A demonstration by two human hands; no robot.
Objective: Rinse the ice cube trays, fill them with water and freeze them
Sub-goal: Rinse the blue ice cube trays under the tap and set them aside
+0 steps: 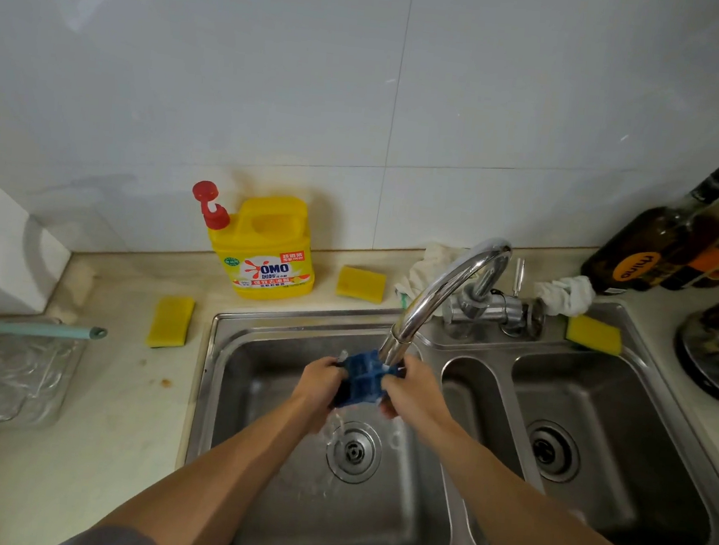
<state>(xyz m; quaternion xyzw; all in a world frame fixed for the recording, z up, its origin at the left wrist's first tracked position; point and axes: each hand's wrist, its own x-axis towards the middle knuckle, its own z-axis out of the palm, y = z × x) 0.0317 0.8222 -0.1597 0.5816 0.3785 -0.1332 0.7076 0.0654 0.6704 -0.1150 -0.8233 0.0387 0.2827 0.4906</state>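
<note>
Currently: rinse step in hand; filling and freezing not yet done, judging by the water running off rather than standing in the cells
Below the hands: drain (353, 451) of the left basin (219, 346); a thin stream falls from the tray toward it
Left hand (321, 380): fingers curled round the tray's left edge; grip closed
Right hand (414, 392): fingers curled round the tray's right edge; grip closed
Ice cube tray (365, 380): blue; held between both hands over the basin, just under the faucet mouth; exact tilt unclear; cannot tell whether a second tray lies beneath it
Just beyond the hands: faucet spout (435, 288) arching over from behind and right
Far beyond, left of the hands: yellow sponge (171, 321) on the counter; detergent bottle (270, 250) against the wall
Next move (judgement): tip out the rinse water; level the tray under the stream so the cells fill evenly; keep it flat on the way to the freezer, since a tilt would spill
</note>
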